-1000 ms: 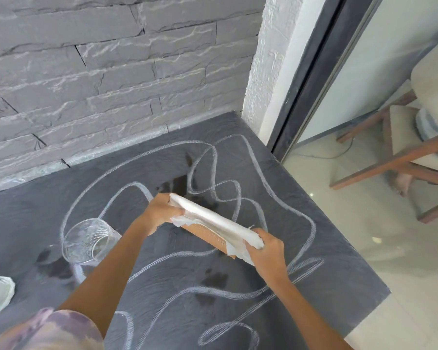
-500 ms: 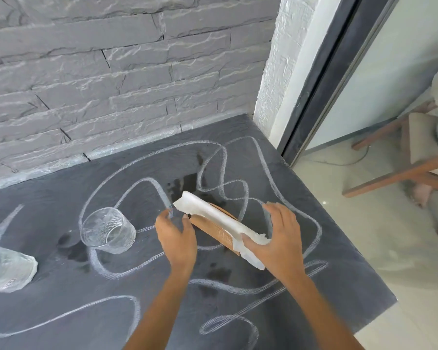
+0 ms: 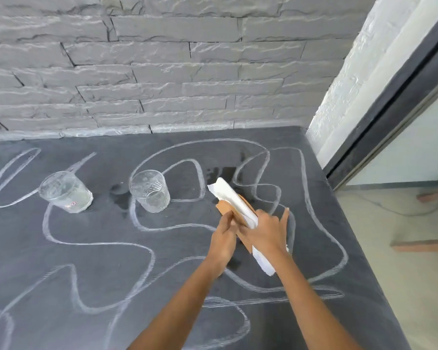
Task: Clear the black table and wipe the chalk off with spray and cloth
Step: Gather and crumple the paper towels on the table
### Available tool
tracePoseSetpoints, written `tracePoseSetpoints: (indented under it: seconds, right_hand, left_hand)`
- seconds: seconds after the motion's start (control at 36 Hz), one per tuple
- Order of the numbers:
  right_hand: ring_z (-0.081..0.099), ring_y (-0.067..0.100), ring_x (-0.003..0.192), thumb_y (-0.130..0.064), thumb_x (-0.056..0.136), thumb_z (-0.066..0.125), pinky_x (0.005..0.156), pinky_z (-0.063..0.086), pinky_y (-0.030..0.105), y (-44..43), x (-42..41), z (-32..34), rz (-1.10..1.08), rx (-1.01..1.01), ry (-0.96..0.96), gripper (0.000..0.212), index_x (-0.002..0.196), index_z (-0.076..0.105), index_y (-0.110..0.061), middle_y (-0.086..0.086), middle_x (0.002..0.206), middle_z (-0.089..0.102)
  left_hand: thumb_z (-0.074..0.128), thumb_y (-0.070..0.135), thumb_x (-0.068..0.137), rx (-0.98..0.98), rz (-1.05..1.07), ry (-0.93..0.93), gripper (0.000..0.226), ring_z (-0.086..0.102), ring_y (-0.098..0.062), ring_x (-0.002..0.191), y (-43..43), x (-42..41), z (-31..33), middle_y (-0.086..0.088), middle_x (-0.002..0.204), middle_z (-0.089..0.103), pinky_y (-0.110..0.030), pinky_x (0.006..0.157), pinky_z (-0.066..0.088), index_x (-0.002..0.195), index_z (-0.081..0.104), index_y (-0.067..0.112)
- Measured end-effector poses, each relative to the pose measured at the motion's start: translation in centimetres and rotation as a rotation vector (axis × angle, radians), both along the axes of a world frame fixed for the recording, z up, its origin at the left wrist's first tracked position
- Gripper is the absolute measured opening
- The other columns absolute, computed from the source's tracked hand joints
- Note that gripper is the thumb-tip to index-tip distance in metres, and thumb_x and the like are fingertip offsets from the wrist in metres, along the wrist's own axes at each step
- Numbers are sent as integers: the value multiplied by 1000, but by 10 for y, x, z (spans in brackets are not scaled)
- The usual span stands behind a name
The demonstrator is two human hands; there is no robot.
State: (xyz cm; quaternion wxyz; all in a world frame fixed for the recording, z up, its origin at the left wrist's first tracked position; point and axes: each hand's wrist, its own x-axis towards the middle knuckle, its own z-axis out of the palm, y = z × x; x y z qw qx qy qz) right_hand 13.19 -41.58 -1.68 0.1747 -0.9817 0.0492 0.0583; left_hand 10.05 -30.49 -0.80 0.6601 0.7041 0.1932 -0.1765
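Note:
The black slate table [image 3: 91, 269] carries looping white chalk lines [image 3: 147, 251] and a few dark wet patches. Right of centre, both hands hold a flat brown board [image 3: 224, 207] with folded white paper [image 3: 229, 195] laid along it. My left hand [image 3: 224, 234] grips the board's near left edge. Over the paper lies my right hand [image 3: 268, 231], fingers curled on it and the index finger straight; the paper's near end sticks out below the palm. The bundle's far end tilts away from me, and I cannot tell whether it touches the table.
Two clear drinking glasses stand upright on the table: one [image 3: 149, 192] just left of the bundle, the other [image 3: 65, 192] further left. A grey stone wall [image 3: 162, 72] backs the table. The table's right edge drops to a pale floor [image 3: 402, 261] beside a dark door frame [image 3: 390, 102].
My left hand slid from the bundle's far end to its near left edge, close beside my right hand. The view swung left, bringing the second glass fully in.

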Motion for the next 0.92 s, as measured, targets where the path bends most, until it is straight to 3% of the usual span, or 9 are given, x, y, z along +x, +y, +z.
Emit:
tracePoseSetpoints:
  seconds: [0.06,0.11,0.17,0.25,0.33,0.56,0.64,0.81,0.92]
  right_hand:
    - [62,20,80,-65,78,55,115,-2,44,1,-2,3,4,62,27,46,73,48,-20,-4,62,59]
    - [53,19,75,-58,76,62,112,18,43,6,-9,9,-6,160,16,42,71,45,-21,-4,63,56]
    - [48,20,75,-54,75,66,96,39,43,16,-20,19,-7,268,-6,40,76,50,-17,-4,63,52]
    - [60,25,81,-49,76,68,78,51,41,37,-46,35,20,398,0,39,91,57,-15,2,75,63]
    - [63,24,78,-44,77,69,70,52,39,61,-72,45,49,457,-38,37,99,59,-17,2,81,67]
    - [64,18,78,-41,74,74,72,53,37,162,-176,50,124,643,-5,42,110,61,-27,-4,81,68]
    - [65,21,80,-43,72,74,72,53,37,217,-237,43,173,693,32,43,111,62,-28,-1,83,69]
    - [65,23,80,-48,72,74,69,52,33,299,-348,16,350,727,39,49,112,61,-23,1,87,71]
    - [66,24,81,-48,70,74,67,43,21,349,-416,-7,461,709,39,63,118,62,-11,6,94,72]
  left_hand:
    - [33,13,97,-13,18,-3,47,43,-11,127,1,-6,3,10,135,49,-32,110,32,142,37,27]
    - [34,13,97,-18,56,-24,46,45,-14,125,5,-13,7,8,134,51,-35,110,34,141,38,28]
    - [34,14,99,-36,87,-74,45,47,-14,125,11,-22,11,5,136,51,-37,110,34,141,37,28]
    - [34,9,98,-94,130,-148,47,49,-13,124,28,-47,22,2,136,52,-37,109,37,143,36,24]
    - [32,-3,93,-119,182,-211,53,56,-14,116,54,-76,32,1,129,58,-37,101,45,140,40,21]
    - [30,-19,87,-148,333,-286,57,56,-15,118,157,-188,52,-5,126,61,-30,101,44,134,46,9]
    - [29,-21,83,-93,419,-299,59,60,-8,110,207,-254,50,-1,120,64,-23,92,48,128,51,11]
    - [33,-22,81,70,553,-279,63,56,-11,118,281,-375,31,-1,127,62,-32,101,45,129,54,14]
    - [37,-18,85,-40,737,-203,54,60,-24,115,322,-444,10,-8,121,65,-44,98,47,125,56,13]
